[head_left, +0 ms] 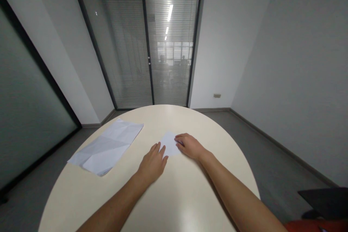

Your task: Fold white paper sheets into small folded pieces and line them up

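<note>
A small folded white paper point(169, 143) lies on the round cream table point(174, 195), near the middle. My left hand point(152, 164) rests flat beside it, fingers stretched out and touching its near left edge. My right hand point(189, 145) lies on the paper's right edge with its fingers curled and pressing down on the sheet. Both forearms reach in from the bottom of the view.
A stack of larger creased white sheets point(107, 146) lies on the table's left side, near the rim. Beyond the table are a glass door with blinds point(144, 40), grey floor and white walls. A dark chair part point(324, 201) shows at the bottom right.
</note>
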`<state>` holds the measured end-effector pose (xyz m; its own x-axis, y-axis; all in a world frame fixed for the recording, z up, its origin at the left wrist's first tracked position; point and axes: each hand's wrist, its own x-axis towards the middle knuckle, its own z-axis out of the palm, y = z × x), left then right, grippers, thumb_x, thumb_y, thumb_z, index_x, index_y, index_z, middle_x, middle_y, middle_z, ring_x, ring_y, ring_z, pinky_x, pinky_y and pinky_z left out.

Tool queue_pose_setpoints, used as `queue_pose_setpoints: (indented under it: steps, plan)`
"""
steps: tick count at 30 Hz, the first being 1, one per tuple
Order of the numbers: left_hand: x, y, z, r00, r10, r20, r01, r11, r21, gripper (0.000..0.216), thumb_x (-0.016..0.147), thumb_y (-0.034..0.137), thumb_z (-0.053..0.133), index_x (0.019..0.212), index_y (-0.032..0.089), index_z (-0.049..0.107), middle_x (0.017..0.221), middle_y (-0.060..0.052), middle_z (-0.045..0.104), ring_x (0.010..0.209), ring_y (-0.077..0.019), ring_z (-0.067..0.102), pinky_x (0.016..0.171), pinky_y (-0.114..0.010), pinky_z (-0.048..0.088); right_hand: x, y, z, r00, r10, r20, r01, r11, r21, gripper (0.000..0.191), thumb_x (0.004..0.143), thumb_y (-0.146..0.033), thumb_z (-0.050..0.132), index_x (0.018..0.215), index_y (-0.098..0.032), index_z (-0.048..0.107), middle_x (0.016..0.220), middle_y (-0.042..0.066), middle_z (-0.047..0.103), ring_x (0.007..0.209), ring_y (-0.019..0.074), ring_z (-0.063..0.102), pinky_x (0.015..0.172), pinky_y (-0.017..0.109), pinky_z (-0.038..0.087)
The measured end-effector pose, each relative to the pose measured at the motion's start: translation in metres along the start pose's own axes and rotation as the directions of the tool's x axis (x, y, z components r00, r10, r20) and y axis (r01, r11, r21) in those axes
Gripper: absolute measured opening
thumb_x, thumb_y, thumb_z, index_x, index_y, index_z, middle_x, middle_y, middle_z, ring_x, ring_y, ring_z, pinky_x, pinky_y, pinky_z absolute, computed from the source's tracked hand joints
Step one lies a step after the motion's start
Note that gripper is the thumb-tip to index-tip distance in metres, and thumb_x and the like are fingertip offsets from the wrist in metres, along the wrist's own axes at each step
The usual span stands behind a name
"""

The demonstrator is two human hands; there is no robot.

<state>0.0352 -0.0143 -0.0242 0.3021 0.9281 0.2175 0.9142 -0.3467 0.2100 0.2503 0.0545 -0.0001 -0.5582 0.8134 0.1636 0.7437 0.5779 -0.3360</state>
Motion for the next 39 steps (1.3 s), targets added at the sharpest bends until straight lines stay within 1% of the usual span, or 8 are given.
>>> queue_pose_setpoints:
  steps: [4, 6, 9, 17, 23, 26, 33, 39]
  plan:
    - [-0.002, 0.002, -0.003, 0.999, 0.019, 0.032, -0.020, 0.999, 0.036, 0.045, 0.099, 0.034, 0.041, 0.138, 0.015, 0.055, 0.150, -0.018, 0.048, 0.140, -0.0302, 0.044, 0.113, -0.044, 0.039, -0.005, 0.024, -0.019, 0.969, 0.245, -0.039, -0.247, 0.967, -0.057, 0.031, 0.090, -0.033, 0.058, 0.113, -0.019, 0.074, 0.115, 0.010, 0.072, 0.106, 0.0259, 0.064, 0.094, 0.035, 0.044]
    - [-0.002, 0.003, -0.003, 0.999, 0.028, 0.040, -0.029, 0.999, 0.036, 0.045, 0.099, 0.035, 0.041, 0.138, 0.016, 0.054, 0.151, -0.017, 0.048, 0.140, -0.0292, 0.044, 0.113, -0.043, 0.039, -0.007, 0.036, -0.022, 0.950, 0.311, -0.019, -0.312, 0.949, -0.037, 0.027, 0.088, -0.035, 0.062, 0.105, -0.019, 0.076, 0.104, 0.009, 0.074, 0.097, 0.0247, 0.066, 0.088, 0.033, 0.046]
    - [-0.003, 0.004, -0.005, 0.998, 0.041, 0.042, -0.042, 0.999, 0.019, 0.046, 0.099, 0.035, 0.041, 0.139, 0.015, 0.054, 0.151, -0.017, 0.048, 0.141, -0.0280, 0.044, 0.114, -0.042, 0.039, -0.007, 0.049, -0.020, 0.933, 0.356, -0.044, -0.355, 0.934, 0.024, 0.031, 0.084, -0.035, 0.068, 0.108, -0.017, 0.075, 0.102, 0.009, 0.073, 0.094, 0.0230, 0.066, 0.085, 0.031, 0.047]
    - [-0.004, 0.008, -0.012, 0.993, 0.079, 0.082, -0.084, 0.995, 0.048, 0.047, 0.100, 0.038, 0.041, 0.140, 0.017, 0.053, 0.153, -0.013, 0.046, 0.142, -0.0269, 0.042, 0.116, -0.043, 0.037, -0.004, 0.058, -0.012, 0.930, 0.360, -0.074, -0.357, 0.932, 0.053, 0.032, 0.081, -0.032, 0.071, 0.110, -0.020, 0.074, 0.110, 0.009, 0.069, 0.100, 0.0225, 0.063, 0.091, 0.031, 0.046]
    - [-0.003, 0.011, -0.015, 0.992, 0.073, 0.104, -0.081, 0.993, 0.081, 0.049, 0.101, 0.037, 0.040, 0.142, 0.012, 0.052, 0.153, -0.016, 0.045, 0.142, -0.0288, 0.043, 0.115, -0.044, 0.039, -0.004, 0.060, -0.008, 0.945, 0.309, -0.104, -0.306, 0.951, 0.049, 0.029, 0.079, -0.030, 0.069, 0.107, -0.021, 0.073, 0.110, 0.009, 0.068, 0.104, 0.0248, 0.060, 0.093, 0.034, 0.043]
    - [-0.003, 0.013, -0.017, 0.992, 0.073, 0.103, -0.081, 0.993, 0.080, 0.049, 0.101, 0.036, 0.041, 0.142, 0.012, 0.052, 0.153, -0.017, 0.045, 0.141, -0.0291, 0.043, 0.115, -0.045, 0.039, -0.005, 0.059, -0.009, 0.948, 0.297, -0.113, -0.292, 0.955, 0.054, 0.027, 0.079, -0.029, 0.069, 0.103, -0.020, 0.073, 0.104, 0.009, 0.069, 0.099, 0.0237, 0.061, 0.089, 0.033, 0.044]
    - [-0.003, 0.015, -0.018, 0.992, 0.068, 0.109, -0.077, 0.993, 0.084, 0.049, 0.101, 0.036, 0.041, 0.142, 0.012, 0.052, 0.153, -0.017, 0.045, 0.142, -0.0287, 0.043, 0.116, -0.043, 0.038, -0.004, 0.055, -0.012, 0.960, 0.265, -0.093, -0.249, 0.956, 0.157, 0.021, 0.079, -0.024, 0.067, 0.098, -0.015, 0.073, 0.087, 0.007, 0.072, 0.076, 0.0181, 0.063, 0.070, 0.027, 0.044]
    - [-0.003, 0.015, -0.018, 0.991, 0.072, 0.110, -0.082, 0.992, 0.091, 0.050, 0.101, 0.036, 0.040, 0.142, 0.011, 0.051, 0.153, -0.017, 0.045, 0.141, -0.0296, 0.043, 0.115, -0.045, 0.039, -0.006, 0.052, -0.016, 0.987, 0.150, -0.055, -0.147, 0.987, 0.067, 0.017, 0.085, -0.025, 0.060, 0.089, -0.017, 0.075, 0.087, 0.008, 0.071, 0.081, 0.0200, 0.062, 0.077, 0.028, 0.043]
